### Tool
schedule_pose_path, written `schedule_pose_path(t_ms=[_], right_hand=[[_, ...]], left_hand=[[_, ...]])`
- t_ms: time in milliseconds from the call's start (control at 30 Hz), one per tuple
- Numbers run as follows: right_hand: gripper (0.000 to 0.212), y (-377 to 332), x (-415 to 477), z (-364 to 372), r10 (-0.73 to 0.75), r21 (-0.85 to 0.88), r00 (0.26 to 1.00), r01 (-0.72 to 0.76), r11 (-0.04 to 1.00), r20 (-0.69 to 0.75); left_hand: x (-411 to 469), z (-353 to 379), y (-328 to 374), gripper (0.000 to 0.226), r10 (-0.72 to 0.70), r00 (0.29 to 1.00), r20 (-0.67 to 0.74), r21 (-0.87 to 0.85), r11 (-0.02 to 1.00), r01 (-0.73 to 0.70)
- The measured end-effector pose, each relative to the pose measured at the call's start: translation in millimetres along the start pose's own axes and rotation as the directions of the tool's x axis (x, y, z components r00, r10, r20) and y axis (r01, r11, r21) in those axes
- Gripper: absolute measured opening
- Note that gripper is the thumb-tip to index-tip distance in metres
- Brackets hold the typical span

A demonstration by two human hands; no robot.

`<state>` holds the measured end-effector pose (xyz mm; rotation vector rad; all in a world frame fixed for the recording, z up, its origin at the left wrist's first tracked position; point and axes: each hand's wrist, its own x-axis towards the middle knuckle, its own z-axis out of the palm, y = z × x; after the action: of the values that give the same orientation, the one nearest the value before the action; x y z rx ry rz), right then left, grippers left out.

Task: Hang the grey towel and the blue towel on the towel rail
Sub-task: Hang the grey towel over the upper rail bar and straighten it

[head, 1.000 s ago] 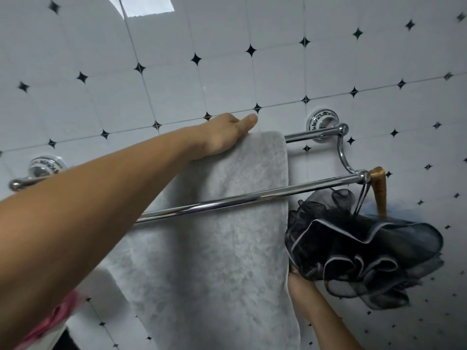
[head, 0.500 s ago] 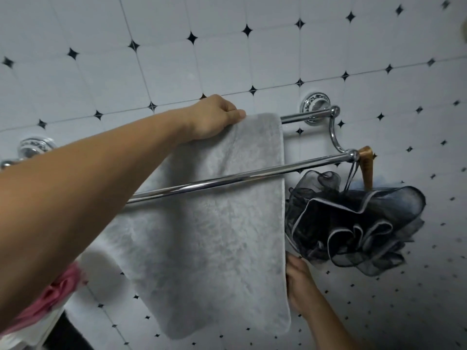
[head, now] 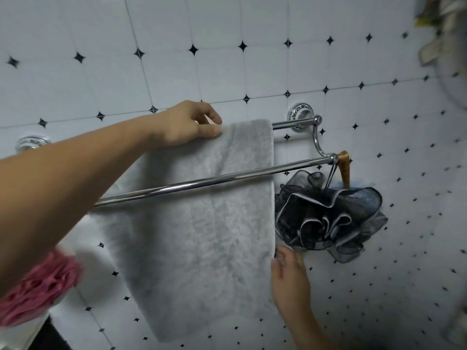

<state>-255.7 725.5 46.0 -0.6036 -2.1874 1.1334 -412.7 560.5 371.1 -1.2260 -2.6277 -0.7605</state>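
The grey towel (head: 202,223) hangs over the far bar of the chrome double towel rail (head: 290,123), passing behind its near bar. The left hand (head: 187,127) pinches the towel's top fold between thumb and fingers. The right hand (head: 290,276) is open, fingers spread by the towel's lower right edge, just below a black mesh bath sponge (head: 328,218) hanging from the rail's right end.

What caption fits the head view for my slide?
Left hand pinches the grey towel at the rear bar of the towel rail; right hand is at its lower edge, by a black bath pouf.
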Motion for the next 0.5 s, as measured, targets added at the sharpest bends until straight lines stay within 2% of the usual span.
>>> schedule_pose_path(t_ms=[67, 133, 200, 267, 300, 367, 433, 500], right_hand=[[0.022, -35, -12, -16, -0.294, -0.056, 0.955, 0.291, 0.955, -0.040], [0.017, -72, -11, -34, -0.556, -0.036, 0.827, 0.555, 0.831, -0.085], [0.016, -114, 3, -56, -0.713, -0.026, 0.678, 0.721, 0.693, -0.178], [0.017, -153, 27, -74, -0.771, -0.063, 0.587, 0.784, 0.617, -0.248], [0.017, -170, 43, -81, -0.776, -0.095, 0.573, 0.785, 0.612, -0.264], [0.020, -200, 77, -89, -0.745, -0.158, 0.629, 0.731, 0.664, -0.223], [0.026, -220, 111, -90, -0.695, -0.268, 0.712, 0.653, 0.708, -0.100], [0.032, -230, 138, -85, -0.640, -0.399, 0.767, 0.599, 0.694, 0.038]], left_hand=[[-10, -7, -8, 0.013, 0.017, 1.000, 0.006, 0.022, 1.000, -0.017], [-18, -12, -13, 0.011, 0.011, 1.000, -0.024, 0.034, 0.999, -0.011], [-26, -17, -18, 0.009, 0.010, 0.998, -0.069, 0.043, 0.999, -0.007], [-34, -21, -22, 0.006, 0.005, 0.993, -0.117, 0.061, 0.998, 0.002], [-38, -23, -24, 0.004, 0.001, 0.989, -0.145, 0.074, 0.997, 0.010], [-45, -25, -25, 0.003, 0.007, 0.983, -0.185, 0.126, 0.992, 0.017], [-48, -25, -25, 0.005, 0.043, 0.979, -0.200, 0.217, 0.976, 0.002], [-47, -20, -21, 0.010, 0.097, 0.972, -0.212, 0.352, 0.936, -0.017]])
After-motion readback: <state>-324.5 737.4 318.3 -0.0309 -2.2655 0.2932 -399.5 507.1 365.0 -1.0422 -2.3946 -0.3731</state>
